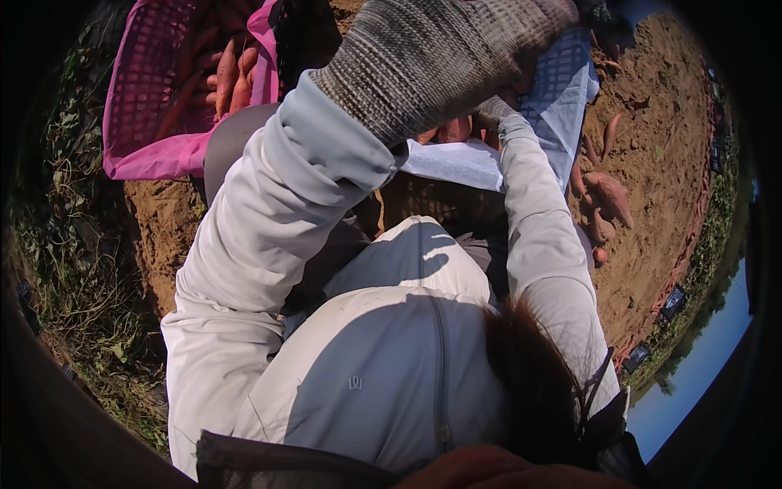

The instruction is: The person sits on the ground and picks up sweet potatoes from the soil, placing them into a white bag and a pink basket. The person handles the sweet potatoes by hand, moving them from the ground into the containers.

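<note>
My left hand (440, 61), in a grey-and-white striped knit glove, reaches across the top of the view above a crate with a pale blue-white liner (455, 162). Its fingers point down in shadow, so whether they hold anything cannot be told. Mostly hidden behind it, my right hand (493, 110), also in a knit glove, is down at the lined crate among reddish sweet potatoes (455, 129). What its fingers touch does not show. At the upper left, a crate with a pink liner (183, 156) holds several long sweet potatoes (226, 76).
Loose sweet potatoes (611, 195) lie on brown soil (666, 153) at the right, near the lined crate. Leafy vines (79, 244) cover the ground at the left. A dark, blurred shape (608, 24) is at the upper right. A reddish net or rope strip (684, 263) runs along the far right.
</note>
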Action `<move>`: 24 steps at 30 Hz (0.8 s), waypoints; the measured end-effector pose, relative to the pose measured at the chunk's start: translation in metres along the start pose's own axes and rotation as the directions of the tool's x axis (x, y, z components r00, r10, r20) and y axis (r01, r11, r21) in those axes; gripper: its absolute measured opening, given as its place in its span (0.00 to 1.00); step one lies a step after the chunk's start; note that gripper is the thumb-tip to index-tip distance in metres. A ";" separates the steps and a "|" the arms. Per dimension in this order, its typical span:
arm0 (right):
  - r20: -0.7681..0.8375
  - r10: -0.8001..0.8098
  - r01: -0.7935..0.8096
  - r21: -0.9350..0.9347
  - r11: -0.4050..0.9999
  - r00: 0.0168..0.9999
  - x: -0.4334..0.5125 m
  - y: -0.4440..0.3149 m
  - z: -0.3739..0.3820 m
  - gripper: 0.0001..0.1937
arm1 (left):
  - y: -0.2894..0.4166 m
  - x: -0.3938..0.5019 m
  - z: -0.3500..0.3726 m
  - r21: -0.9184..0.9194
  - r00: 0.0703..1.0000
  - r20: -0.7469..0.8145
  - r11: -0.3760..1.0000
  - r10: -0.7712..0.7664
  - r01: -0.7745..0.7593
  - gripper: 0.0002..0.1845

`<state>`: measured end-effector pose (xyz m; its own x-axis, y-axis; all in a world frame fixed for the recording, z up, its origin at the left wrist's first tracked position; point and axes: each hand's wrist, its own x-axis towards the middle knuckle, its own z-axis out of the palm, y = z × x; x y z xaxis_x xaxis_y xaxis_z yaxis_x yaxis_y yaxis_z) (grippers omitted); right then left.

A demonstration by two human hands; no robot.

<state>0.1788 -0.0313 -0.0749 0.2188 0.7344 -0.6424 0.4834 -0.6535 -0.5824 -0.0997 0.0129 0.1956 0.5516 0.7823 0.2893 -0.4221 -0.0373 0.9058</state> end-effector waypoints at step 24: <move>-0.098 0.135 -0.119 0.153 0.981 0.986 0.034 0.045 0.021 0.29 | 0.017 -0.002 0.028 0.424 0.990 -0.130 0.900 -0.049 0.100 0.24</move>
<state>0.1906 -0.0394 -0.1339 0.3643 0.6537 -0.6633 0.3182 -0.7568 -0.5710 -0.0880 -0.0071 0.2194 0.4737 0.8572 0.2020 -0.0199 -0.2188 0.9756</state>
